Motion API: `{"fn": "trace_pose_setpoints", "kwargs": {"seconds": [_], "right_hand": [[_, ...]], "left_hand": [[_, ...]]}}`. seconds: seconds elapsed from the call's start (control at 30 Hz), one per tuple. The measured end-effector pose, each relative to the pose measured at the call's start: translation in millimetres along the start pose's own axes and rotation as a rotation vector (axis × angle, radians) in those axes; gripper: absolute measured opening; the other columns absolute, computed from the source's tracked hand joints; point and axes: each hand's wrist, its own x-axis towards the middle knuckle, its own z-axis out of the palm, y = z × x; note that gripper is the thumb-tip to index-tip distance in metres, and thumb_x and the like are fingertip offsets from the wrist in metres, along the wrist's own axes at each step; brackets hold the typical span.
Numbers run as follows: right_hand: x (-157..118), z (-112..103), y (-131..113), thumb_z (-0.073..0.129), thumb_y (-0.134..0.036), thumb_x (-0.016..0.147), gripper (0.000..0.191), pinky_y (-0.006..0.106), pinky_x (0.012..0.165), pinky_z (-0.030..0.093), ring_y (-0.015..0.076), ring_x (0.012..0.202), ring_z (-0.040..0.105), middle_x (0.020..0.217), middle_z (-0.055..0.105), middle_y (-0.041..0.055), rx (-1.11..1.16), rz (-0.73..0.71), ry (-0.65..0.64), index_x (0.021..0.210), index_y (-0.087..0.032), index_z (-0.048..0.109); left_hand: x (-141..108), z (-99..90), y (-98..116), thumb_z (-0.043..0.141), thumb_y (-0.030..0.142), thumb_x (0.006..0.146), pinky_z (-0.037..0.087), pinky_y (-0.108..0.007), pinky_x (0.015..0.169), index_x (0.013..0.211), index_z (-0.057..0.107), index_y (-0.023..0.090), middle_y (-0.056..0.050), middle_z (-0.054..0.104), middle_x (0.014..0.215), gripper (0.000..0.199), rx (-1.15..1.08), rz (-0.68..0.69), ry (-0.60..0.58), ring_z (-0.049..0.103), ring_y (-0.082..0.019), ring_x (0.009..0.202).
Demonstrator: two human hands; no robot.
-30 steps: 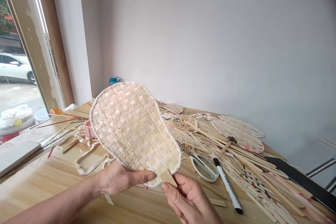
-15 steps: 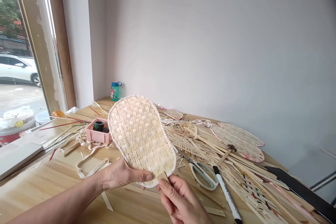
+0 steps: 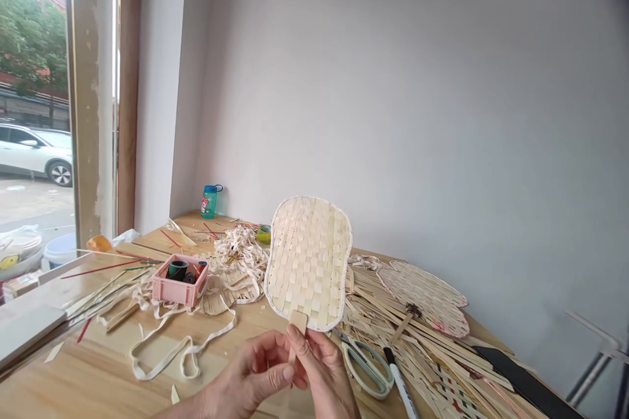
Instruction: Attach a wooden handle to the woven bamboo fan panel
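Note:
A woven fan [image 3: 310, 262] of pale strips with a white bound edge stands upright in front of me, above the table. Its flat wooden handle [image 3: 298, 321] overlaps the lower edge. My right hand [image 3: 327, 370] pinches that handle, thumb on the front. Just to the left, my left hand [image 3: 260, 370] has its fingers wrapped round the lower part of the handle, which is mostly hidden between the hands.
Scissors [image 3: 368, 366] and a marker [image 3: 403, 385] lie right of my hands, beside piled strips [image 3: 393, 321]. A pink basket [image 3: 177, 288] of spools, white tape [image 3: 162, 366] and a teal bottle [image 3: 209, 203] are at the left. Another woven piece [image 3: 427, 298] lies at the right.
The fan has turned more upright and appears smaller and farther right. My left hand has left its woven face and moved down to the handle. The view has shifted.

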Motion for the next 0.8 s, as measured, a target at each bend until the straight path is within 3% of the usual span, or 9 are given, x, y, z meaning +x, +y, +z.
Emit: {"fn": "trace_pose_setpoints", "kwargs": {"seconds": [0.1, 0.17, 0.2, 0.27, 0.37, 0.43, 0.53, 0.63, 0.8], "right_hand": [[5, 15, -1, 0.090, -0.066, 0.065, 0.052, 0.027, 0.052, 0.047, 0.0175, 0.061, 0.060, 0.071, 0.070, 0.0031, 0.040, -0.024, -0.186, 0.084, -0.019, 0.078], [12, 18, -9, 0.088, -0.064, 0.070, 0.049, 0.030, 0.063, 0.054, 0.0212, 0.073, 0.067, 0.084, 0.076, 0.0068, 0.120, -0.070, -0.305, 0.091, -0.020, 0.079], [16, 16, -16, 0.086, -0.062, 0.074, 0.048, 0.035, 0.076, 0.057, 0.0241, 0.085, 0.071, 0.095, 0.079, 0.0089, 0.180, -0.092, -0.356, 0.096, -0.021, 0.080], [22, 9, -31, 0.082, -0.060, 0.080, 0.047, 0.040, 0.096, 0.055, 0.0280, 0.113, 0.069, 0.123, 0.077, 0.0095, 0.299, -0.145, -0.339, 0.111, -0.025, 0.079], [27, -5, -48, 0.082, -0.054, 0.082, 0.056, 0.046, 0.109, 0.049, 0.0309, 0.132, 0.061, 0.136, 0.073, 0.0088, 0.374, -0.112, -0.224, 0.130, -0.028, 0.072], [26, -14, -51, 0.087, -0.046, 0.078, 0.066, 0.048, 0.108, 0.050, 0.0317, 0.132, 0.062, 0.133, 0.075, 0.0068, 0.353, -0.067, -0.140, 0.139, -0.031, 0.066], [21, -20, -48, 0.091, -0.040, 0.074, 0.075, 0.048, 0.102, 0.055, 0.0322, 0.127, 0.066, 0.130, 0.076, 0.0054, 0.286, -0.049, -0.119, 0.143, -0.035, 0.061], [15, -20, -47, 0.090, -0.041, 0.074, 0.068, 0.049, 0.099, 0.057, 0.0335, 0.124, 0.068, 0.127, 0.078, 0.0066, 0.239, -0.077, -0.131, 0.138, -0.033, 0.066], [7, -15, -53, 0.091, -0.039, 0.075, 0.056, 0.048, 0.111, 0.049, 0.0312, 0.126, 0.066, 0.124, 0.079, 0.0065, 0.207, -0.131, -0.152, 0.127, -0.028, 0.074]], "left_hand": [[0, -3.7, 7, 0.070, 0.065, 0.087, 0.045, -0.026, 0.075, 0.093, 0.071, 0.015, -0.002, 0.064, 0.074, 0.051, 0.025, 0.048, 0.021, 0.058, -0.012, 0.070], [-1, -9.5, 11, 0.068, 0.065, 0.088, 0.040, -0.023, 0.065, 0.091, 0.069, 0.015, 0.002, 0.057, 0.065, 0.051, 0.034, 0.037, 0.099, 0.051, -0.009, 0.058], [-2, -12.3, 12, 0.069, 0.065, 0.088, 0.037, -0.022, 0.061, 0.091, 0.069, 0.015, 0.004, 0.054, 0.063, 0.050, 0.036, 0.019, 0.133, 0.047, -0.008, 0.055], [-5, -15.6, 15, 0.073, 0.065, 0.084, 0.032, -0.021, 0.056, 0.093, 0.069, 0.015, 0.005, 0.051, 0.061, 0.052, 0.042, -0.040, 0.163, 0.043, -0.006, 0.053], [-9, -13.5, 16, 0.076, 0.069, 0.079, 0.026, -0.021, 0.050, 0.099, 0.071, 0.014, 0.007, 0.048, 0.057, 0.059, 0.059, -0.162, 0.099, 0.037, -0.006, 0.048], [-10, -10.2, 15, 0.073, 0.072, 0.079, 0.022, -0.022, 0.047, 0.102, 0.070, 0.014, 0.008, 0.047, 0.055, 0.062, 0.075, -0.216, 0.070, 0.033, -0.005, 0.044], [-11, -8.6, 12, 0.070, 0.074, 0.080, 0.019, -0.022, 0.045, 0.104, 0.069, 0.015, 0.010, 0.042, 0.052, 0.064, 0.119, -0.235, 0.088, 0.027, -0.005, 0.043], [-10, -10.0, 11, 0.069, 0.075, 0.080, 0.019, -0.022, 0.045, 0.104, 0.071, 0.013, 0.011, 0.037, 0.050, 0.066, 0.158, -0.233, 0.088, 0.024, -0.005, 0.045], [-11, -9.2, 18, 0.058, 0.076, 0.088, 0.019, -0.022, 0.047, 0.106, 0.074, 0.012, 0.009, 0.036, 0.052, 0.069, 0.250, -0.197, 0.100, 0.025, -0.006, 0.047]]}}
